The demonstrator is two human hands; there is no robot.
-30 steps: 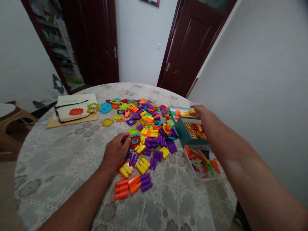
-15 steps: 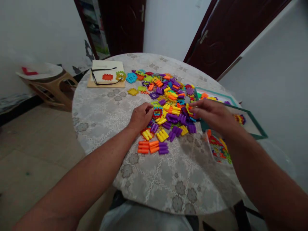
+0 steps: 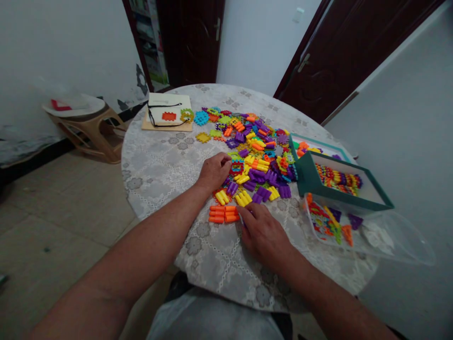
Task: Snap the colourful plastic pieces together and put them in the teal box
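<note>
Patterned cloth covers the round table (image 3: 163, 165), with two dark red doors beyond its far side. Over its middle spreads a heap of colourful plastic building pieces (image 3: 258, 141). The left hand (image 3: 215, 171), fingers curled, is at the heap's left edge, touching a red-and-blue square piece (image 3: 237, 166); whether it grips the piece, I cannot tell. Near the table's near edge, the right hand (image 3: 264, 231) is over the right end of a row of orange pieces (image 3: 224, 214), its grip hidden. Right of the heap sit a green box (image 3: 375, 198) and a clear plastic tub (image 3: 320, 231).
</note>
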